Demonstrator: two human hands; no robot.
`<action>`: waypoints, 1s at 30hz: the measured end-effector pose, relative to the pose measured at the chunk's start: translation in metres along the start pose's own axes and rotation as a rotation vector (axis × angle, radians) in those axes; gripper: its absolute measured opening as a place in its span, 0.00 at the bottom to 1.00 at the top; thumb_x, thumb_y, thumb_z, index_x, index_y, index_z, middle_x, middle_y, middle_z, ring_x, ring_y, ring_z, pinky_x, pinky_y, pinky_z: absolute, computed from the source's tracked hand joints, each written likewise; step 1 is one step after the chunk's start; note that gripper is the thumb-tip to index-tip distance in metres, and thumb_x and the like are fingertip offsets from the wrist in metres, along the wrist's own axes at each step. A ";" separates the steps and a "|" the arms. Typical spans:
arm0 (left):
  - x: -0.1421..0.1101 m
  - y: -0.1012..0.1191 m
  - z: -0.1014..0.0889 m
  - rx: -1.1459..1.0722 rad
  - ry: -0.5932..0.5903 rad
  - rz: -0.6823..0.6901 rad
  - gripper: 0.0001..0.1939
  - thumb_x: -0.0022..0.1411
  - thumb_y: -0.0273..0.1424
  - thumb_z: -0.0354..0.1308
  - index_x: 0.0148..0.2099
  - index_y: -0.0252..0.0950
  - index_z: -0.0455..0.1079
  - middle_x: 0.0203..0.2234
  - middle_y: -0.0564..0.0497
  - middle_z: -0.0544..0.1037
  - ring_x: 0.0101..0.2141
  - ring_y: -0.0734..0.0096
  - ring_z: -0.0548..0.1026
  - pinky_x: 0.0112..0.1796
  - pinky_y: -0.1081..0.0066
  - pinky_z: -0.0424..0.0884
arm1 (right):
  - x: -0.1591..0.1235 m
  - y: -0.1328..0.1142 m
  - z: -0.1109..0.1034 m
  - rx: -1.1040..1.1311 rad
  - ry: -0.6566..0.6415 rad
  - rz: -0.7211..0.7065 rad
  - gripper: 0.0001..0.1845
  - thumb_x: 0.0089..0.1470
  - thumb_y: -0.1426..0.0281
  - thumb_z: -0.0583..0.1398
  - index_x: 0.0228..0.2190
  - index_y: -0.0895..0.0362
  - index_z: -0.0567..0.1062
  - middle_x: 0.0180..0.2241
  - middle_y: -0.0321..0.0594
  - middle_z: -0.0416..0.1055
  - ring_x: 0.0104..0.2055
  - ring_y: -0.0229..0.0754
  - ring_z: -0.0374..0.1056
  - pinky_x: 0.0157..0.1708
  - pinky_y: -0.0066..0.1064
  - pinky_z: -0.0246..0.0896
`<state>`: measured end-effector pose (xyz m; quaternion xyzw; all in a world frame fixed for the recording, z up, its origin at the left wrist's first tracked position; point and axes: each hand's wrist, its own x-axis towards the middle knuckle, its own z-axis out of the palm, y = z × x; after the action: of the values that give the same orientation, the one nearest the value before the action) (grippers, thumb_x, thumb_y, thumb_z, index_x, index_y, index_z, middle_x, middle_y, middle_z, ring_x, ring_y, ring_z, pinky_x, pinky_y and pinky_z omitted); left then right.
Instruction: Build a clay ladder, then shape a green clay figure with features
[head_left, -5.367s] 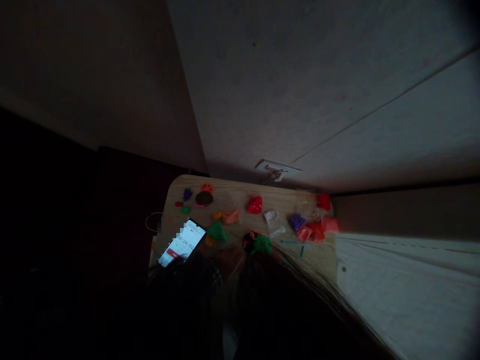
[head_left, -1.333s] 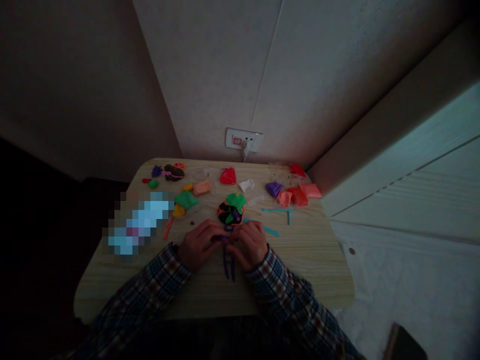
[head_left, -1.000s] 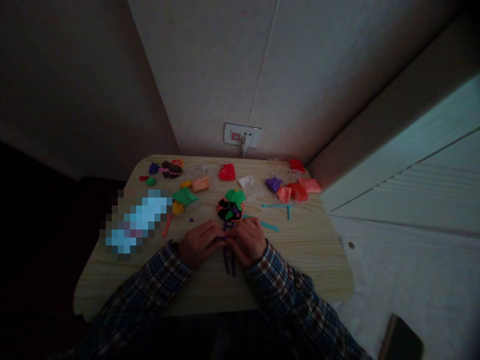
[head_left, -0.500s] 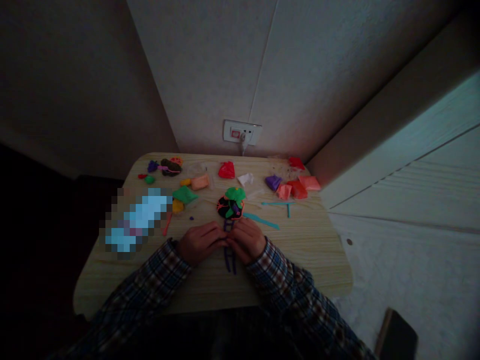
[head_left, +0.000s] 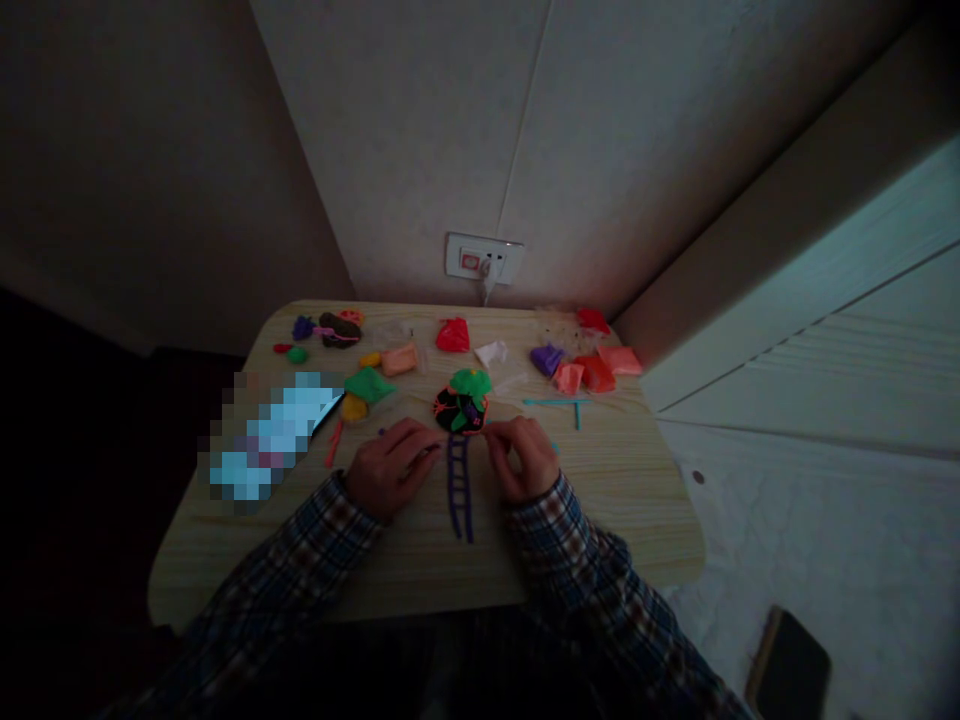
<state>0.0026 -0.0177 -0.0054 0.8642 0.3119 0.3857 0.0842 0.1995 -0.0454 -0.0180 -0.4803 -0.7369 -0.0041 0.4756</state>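
Note:
A purple clay ladder lies flat on the wooden table, running from the front toward a black clay ball with a green top. My left hand rests on the table to the left of the ladder's upper end, fingers stretched toward it and holding nothing. On the ladder's right my right hand has its fingers curled in a pinch near the ball. What they hold, if anything, is too dark to make out. Both sleeves are plaid.
A lit phone lies at the left. Clay lumps and packets in red, green, purple and orange line the back. Teal sticks lie to the right. A wall socket sits behind the table, and a dark object lies on the floor.
My hands were together over the ladder's top; they have now moved apart to either side, uncovering the ladder. Earlier still the view pointed up at the wall with the phone held up.

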 end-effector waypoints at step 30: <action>0.002 -0.006 -0.004 0.142 0.028 -0.047 0.10 0.65 0.30 0.50 0.34 0.34 0.69 0.22 0.54 0.75 0.20 0.77 0.70 0.25 0.77 0.67 | -0.018 0.018 0.000 0.082 -0.163 0.183 0.08 0.55 0.70 0.57 0.25 0.55 0.72 0.23 0.38 0.70 0.27 0.40 0.65 0.29 0.33 0.63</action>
<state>-0.0020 -0.0127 -0.0041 0.8551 0.3596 0.3725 0.0272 0.2133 -0.0488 -0.0392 -0.5247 -0.7257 0.1085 0.4315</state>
